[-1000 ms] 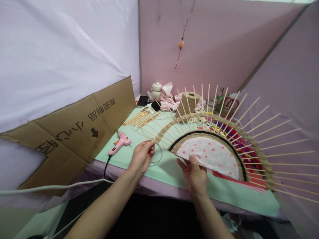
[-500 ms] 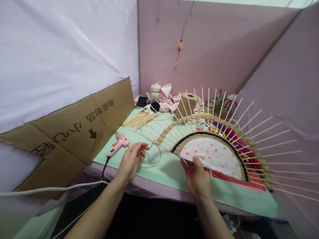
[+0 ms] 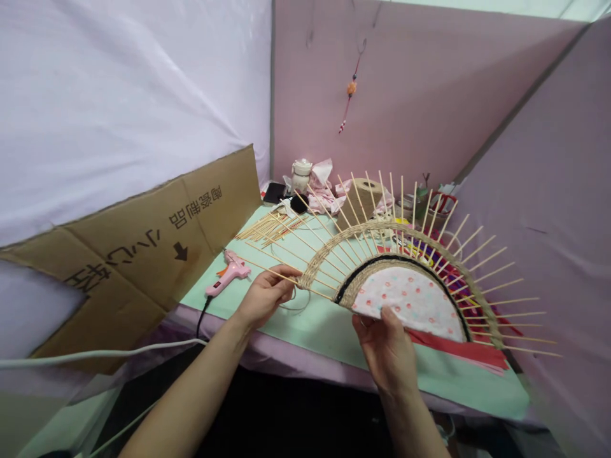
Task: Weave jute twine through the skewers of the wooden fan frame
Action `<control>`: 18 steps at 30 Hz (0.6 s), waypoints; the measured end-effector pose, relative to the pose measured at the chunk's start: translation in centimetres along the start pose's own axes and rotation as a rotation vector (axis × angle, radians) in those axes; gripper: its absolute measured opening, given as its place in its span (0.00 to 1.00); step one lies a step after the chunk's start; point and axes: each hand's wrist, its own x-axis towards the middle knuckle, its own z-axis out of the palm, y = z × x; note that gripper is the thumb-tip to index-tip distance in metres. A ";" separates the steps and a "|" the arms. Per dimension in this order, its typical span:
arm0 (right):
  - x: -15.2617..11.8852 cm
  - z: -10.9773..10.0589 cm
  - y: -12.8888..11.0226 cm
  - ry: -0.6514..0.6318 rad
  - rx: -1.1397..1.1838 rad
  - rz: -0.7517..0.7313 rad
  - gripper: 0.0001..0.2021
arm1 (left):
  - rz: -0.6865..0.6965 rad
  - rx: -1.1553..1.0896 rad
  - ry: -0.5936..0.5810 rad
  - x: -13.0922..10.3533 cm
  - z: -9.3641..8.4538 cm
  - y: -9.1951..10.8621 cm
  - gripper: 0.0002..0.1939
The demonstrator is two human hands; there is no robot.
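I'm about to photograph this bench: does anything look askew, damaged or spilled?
The cardboard sheet on the left looks damaged: its lower left edge has a jagged notch, and a darker patch may be a stain. The loose sticks beyond the glue gun lie splayed, not bundled. I see no spill.

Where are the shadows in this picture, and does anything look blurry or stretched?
In the head view: a soft shadow on the green tabletop below the woven fan; dim shading across the pink wall; forearms stretched-looking near the bottom edge; a slightly fuzzy hanging charm.
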 end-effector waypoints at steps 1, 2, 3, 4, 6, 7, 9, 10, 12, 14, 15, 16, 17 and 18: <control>0.0 0.0 0.0 0.004 0.006 0.010 0.17 | -0.011 -0.033 -0.002 0.0 0.2 0.0 0.13; -0.1 0.1 0.0 0.011 0.011 0.022 0.18 | -0.021 -0.060 0.002 0.0 0.4 0.0 0.13; -0.1 0.1 -0.1 0.017 0.012 0.039 0.18 | -0.033 -0.082 0.012 -0.1 0.6 0.0 0.14; -0.2 0.2 -0.1 0.022 0.011 0.058 0.18 | -0.046 -0.102 0.027 -0.2 0.8 0.0 0.14; -0.2 0.2 -0.1 0.031 0.006 0.096 0.19 | -0.073 -0.141 0.059 -0.4 1.2 0.0 0.16; -0.2 0.3 -0.1 0.034 0.006 0.111 0.19 | -0.084 -0.158 0.073 -0.6 1.5 -0.1 0.17; -0.2 0.3 -0.2 0.041 0.008 0.124 0.19 | -0.093 -0.180 0.090 -1.0 1.9 -0.2 0.17; -0.1 0.3 -0.2 0.045 0.011 0.122 0.20 | -0.092 -0.182 0.093 -1.2 2.1 -0.2 0.16; -0.1 0.2 -0.3 0.049 0.016 0.111 0.20 | -0.076 -0.184 0.089 -1.5 2.3 0.0 0.14; -0.1 0.2 -0.3 0.045 0.021 0.101 0.21 | -0.061 -0.191 0.081 -1.7 2.4 0.3 0.13; -0.1 0.1 -0.2 0.040 0.022 0.098 0.21 | -0.059 -0.196 0.078 -1.8 2.4 0.4 0.13; -0.1 0.1 -0.2 0.035 0.022 0.098 0.21 | -0.061 -0.200 0.076 -1.8 2.4 0.6 0.12; -0.1 0.1 -0.1 0.030 0.022 0.096 0.20 | -0.065 -0.204 0.077 -1.8 2.3 0.6 0.11; -0.1 0.1 -0.1 0.028 0.021 0.093 0.20 | -0.065 -0.210 0.080 -1.8 2.2 0.7 0.11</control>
